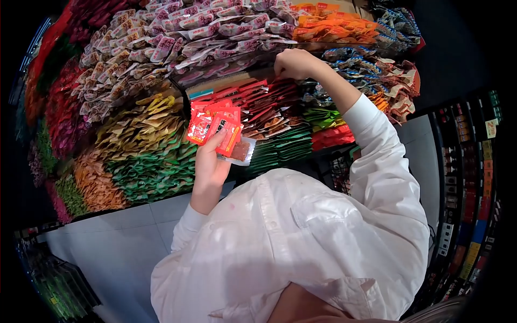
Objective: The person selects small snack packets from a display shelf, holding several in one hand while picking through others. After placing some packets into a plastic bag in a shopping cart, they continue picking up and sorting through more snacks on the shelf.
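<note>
In the head view, the only one I have, my left hand (210, 161) is raised in front of the display (212, 86), near the middle of its front edge. It pinches a fan of red packets (215, 126), thumb pressed on their faces and fingers behind. A clear packet (240, 151) with something brown inside sticks out at the lower right of that fan, touching it.

My right hand (293, 63) is stretched further in, toward the back of the display. Its fingers are curled tight over the far end of the red row (264, 105). I cannot tell whether anything is caught inside the fist. The white sleeve (377, 156) runs from it down the right side.

Around the red row lie other heaps. The pink packets (161, 43) are at the back left and the orange packets (328, 27) at the back right. The yellow packets (140, 118) are just left of the fan, with the green packets (156, 169) along the front edge below them. Blue packets (377, 59) fill the right edge.

A grey tiled floor (107, 247) shows below the display, and a rack (474, 177) of small goods stands at the far right
</note>
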Demonstrator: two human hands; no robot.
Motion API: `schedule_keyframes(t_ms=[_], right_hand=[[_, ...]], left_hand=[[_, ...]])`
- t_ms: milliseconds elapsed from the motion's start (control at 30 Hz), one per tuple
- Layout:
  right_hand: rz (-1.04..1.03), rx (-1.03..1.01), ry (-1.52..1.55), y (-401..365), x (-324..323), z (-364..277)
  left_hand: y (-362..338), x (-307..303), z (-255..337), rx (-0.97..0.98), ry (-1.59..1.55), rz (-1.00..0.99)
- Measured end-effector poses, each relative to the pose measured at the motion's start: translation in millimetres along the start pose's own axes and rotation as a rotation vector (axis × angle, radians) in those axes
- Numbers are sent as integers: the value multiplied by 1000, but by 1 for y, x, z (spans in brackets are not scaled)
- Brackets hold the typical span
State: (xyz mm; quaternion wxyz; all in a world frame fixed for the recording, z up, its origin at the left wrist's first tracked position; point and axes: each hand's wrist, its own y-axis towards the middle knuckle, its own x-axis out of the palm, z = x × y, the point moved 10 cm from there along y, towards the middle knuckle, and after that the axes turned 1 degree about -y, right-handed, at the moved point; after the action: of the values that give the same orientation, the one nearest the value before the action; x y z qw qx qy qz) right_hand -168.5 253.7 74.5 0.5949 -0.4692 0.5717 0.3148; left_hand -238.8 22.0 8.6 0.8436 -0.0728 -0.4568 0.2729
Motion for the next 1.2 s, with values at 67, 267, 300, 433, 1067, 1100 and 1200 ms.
schedule_keyframes(t_ms=[67,267,300,433,1067,1100,1200], right_hand=[[-5,50,-13,3,1,1],[-33,74,-37,16,11,8],[48,93,30,12,4,8],[185,26,365,-13,-33,-40],[144,-114,1304,-27,10,-98],[84,-117,1296,-27,9,-96],[-96,-68,1232,-31,15,-82]], left_hand=[[2,2,-3,-24,11,-18],[8,13,-7,-55,9,-80],[9,12,-6,-46,7,-71],[11,15,0,-33,0,-112],[26,34,9,-2,-165,-160],[29,33,10,-1,-163,-163],[39,16,15,15,-134,-80]])
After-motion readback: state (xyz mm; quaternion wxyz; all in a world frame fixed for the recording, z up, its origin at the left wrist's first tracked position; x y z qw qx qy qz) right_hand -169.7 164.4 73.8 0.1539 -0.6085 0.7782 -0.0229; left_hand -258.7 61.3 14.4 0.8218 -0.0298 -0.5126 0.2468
